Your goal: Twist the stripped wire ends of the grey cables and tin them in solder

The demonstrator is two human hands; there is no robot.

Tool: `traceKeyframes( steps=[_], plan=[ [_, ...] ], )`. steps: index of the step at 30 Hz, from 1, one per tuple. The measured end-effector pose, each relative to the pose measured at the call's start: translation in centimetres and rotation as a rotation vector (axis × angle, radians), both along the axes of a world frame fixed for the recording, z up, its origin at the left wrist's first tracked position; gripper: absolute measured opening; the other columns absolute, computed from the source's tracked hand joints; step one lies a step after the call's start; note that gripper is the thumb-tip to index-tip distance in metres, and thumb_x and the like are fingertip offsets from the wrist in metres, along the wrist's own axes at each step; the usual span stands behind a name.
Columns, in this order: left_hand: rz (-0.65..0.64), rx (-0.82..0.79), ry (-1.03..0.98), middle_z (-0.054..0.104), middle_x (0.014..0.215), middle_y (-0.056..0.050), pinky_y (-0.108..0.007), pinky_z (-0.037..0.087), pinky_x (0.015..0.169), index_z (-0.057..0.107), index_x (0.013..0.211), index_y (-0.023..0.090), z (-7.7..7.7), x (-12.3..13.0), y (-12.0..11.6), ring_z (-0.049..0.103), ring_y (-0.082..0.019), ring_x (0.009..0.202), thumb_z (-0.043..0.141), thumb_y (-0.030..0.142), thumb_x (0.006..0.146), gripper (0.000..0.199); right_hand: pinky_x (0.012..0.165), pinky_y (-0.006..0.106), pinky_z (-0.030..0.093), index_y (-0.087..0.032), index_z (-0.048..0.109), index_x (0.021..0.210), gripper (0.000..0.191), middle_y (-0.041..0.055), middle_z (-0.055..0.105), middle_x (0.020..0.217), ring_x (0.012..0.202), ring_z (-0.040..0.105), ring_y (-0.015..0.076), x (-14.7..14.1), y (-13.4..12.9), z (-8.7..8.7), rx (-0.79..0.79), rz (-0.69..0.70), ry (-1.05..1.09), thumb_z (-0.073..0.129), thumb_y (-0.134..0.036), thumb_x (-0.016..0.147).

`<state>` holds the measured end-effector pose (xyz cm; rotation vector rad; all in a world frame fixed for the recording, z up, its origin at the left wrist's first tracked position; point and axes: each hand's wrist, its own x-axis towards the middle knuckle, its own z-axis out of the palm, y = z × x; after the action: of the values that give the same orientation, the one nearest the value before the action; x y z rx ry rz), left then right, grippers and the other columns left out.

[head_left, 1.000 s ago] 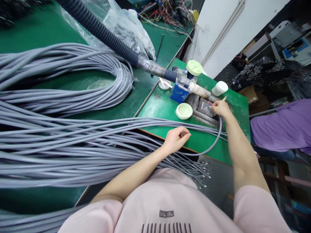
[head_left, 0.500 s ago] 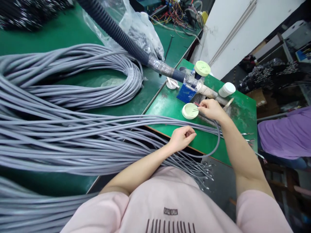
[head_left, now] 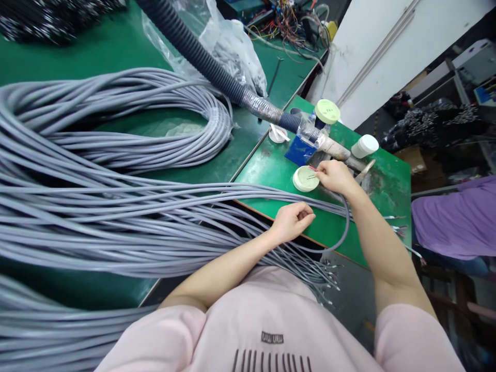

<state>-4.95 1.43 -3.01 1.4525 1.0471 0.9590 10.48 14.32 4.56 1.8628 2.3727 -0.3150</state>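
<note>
The right hand (head_left: pixel 334 176) pinches one cable (head_left: pixel 347 226) near its end; its wires (head_left: pixel 310 177) jut from the fingertips over the dish (head_left: pixel 299 183), at least two dark tips showing. The left hand (head_left: pixel 293 221) is curled on the near side of the dish; whether it holds anything, I cannot tell. Beyond the dish are one blue box (head_left: pixel 299 151), one hose (head_left: pixel 290 122), one white cup (head_left: pixel 365 146) and one yellow lid (head_left: pixel 327 110).

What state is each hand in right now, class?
Left hand: half open, loosely curled, nothing visibly held.
Right hand: closed, holding a grey cable.
</note>
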Motion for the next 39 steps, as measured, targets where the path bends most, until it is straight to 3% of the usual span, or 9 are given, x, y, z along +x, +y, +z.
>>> traceKeyframes(
  steps=[3, 6, 10, 15, 22, 33, 36, 39],
  plan=[
    [0.003, 0.004, 0.006, 0.059, 0.064, 0.001, -0.019, 0.036, 0.053, 0.064, 0.078, 0.017, -0.1, 0.0, 0.0, 0.048, -0.008, 0.056, 0.060, 0.031, 0.084, 0.016, 0.060, 0.029, 0.034, -0.017, 0.071, 0.078, 0.023, 0.0064, 0.069, 0.074, 0.066, 0.057, 0.0185, 2.9, -0.1, 0.9, 0.043, -0.060, 0.062, 0.055, -0.034, 0.079],
    [0.003, 0.012, 0.016, 0.060, 0.065, 0.001, -0.019, 0.036, 0.053, 0.064, 0.078, 0.017, -0.1, 0.0, 0.0, 0.048, -0.008, 0.056, 0.060, 0.030, 0.084, 0.015, 0.058, 0.028, 0.034, -0.016, 0.071, 0.075, 0.023, 0.0046, 0.066, 0.067, 0.062, 0.054, 0.0167, 6.4, 0.2, 0.7, 0.030, -0.188, 0.082, 0.058, -0.035, 0.076],
    [0.008, 0.023, 0.040, 0.061, 0.065, 0.002, -0.019, 0.037, 0.054, 0.063, 0.078, 0.016, -0.1, 0.0, 0.1, 0.049, -0.008, 0.055, 0.060, 0.029, 0.084, 0.015, 0.059, 0.027, 0.036, -0.015, 0.069, 0.071, 0.022, 0.0031, 0.062, 0.061, 0.061, 0.053, 0.0153, 10.1, 0.9, -1.0, 0.006, -0.328, 0.087, 0.060, -0.034, 0.074],
    [0.014, 0.032, 0.055, 0.061, 0.065, 0.002, -0.018, 0.037, 0.055, 0.064, 0.078, 0.016, -0.1, 0.1, 0.0, 0.048, -0.007, 0.055, 0.060, 0.029, 0.084, 0.015, 0.061, 0.027, 0.038, -0.015, 0.068, 0.066, 0.021, 0.0031, 0.062, 0.059, 0.061, 0.054, 0.0153, 12.2, 2.1, -3.3, 0.007, -0.398, 0.046, 0.062, -0.033, 0.075],
    [0.013, 0.037, 0.057, 0.061, 0.065, 0.002, -0.018, 0.037, 0.055, 0.063, 0.077, 0.016, -0.1, 0.1, 0.0, 0.049, -0.007, 0.055, 0.060, 0.029, 0.084, 0.015, 0.062, 0.027, 0.039, -0.015, 0.070, 0.069, 0.021, 0.0040, 0.063, 0.062, 0.063, 0.056, 0.0159, 13.5, 3.0, -4.9, -0.018, -0.442, 0.036, 0.063, -0.034, 0.074],
    [0.015, 0.037, 0.062, 0.062, 0.065, 0.001, -0.019, 0.038, 0.054, 0.064, 0.077, 0.016, 0.0, 0.1, 0.1, 0.050, -0.008, 0.056, 0.060, 0.029, 0.084, 0.015, 0.062, 0.027, 0.041, -0.015, 0.069, 0.067, 0.020, 0.0042, 0.064, 0.061, 0.062, 0.057, 0.0160, 13.5, 3.2, -5.0, -0.023, -0.466, 0.066, 0.064, -0.033, 0.073],
    [0.017, 0.035, 0.061, 0.061, 0.066, 0.001, -0.019, 0.038, 0.055, 0.065, 0.078, 0.016, -0.2, 0.1, 0.0, 0.051, -0.009, 0.058, 0.060, 0.030, 0.085, 0.016, 0.057, 0.026, 0.040, -0.014, 0.066, 0.065, 0.021, 0.0028, 0.062, 0.057, 0.055, 0.055, 0.0139, 12.9, 1.7, -3.8, 0.015, -0.479, 0.220, 0.065, -0.034, 0.072],
    [0.018, 0.018, 0.051, 0.061, 0.067, 0.001, -0.020, 0.038, 0.056, 0.066, 0.079, 0.017, -0.3, 0.2, -0.1, 0.051, -0.009, 0.059, 0.062, 0.031, 0.084, 0.016, 0.047, 0.023, 0.036, -0.015, 0.062, 0.066, 0.024, -0.0006, 0.057, 0.052, 0.044, 0.048, 0.0103, 10.8, -1.4, -1.8, 0.013, -0.492, 0.573, 0.066, -0.038, 0.072]
  ],
)
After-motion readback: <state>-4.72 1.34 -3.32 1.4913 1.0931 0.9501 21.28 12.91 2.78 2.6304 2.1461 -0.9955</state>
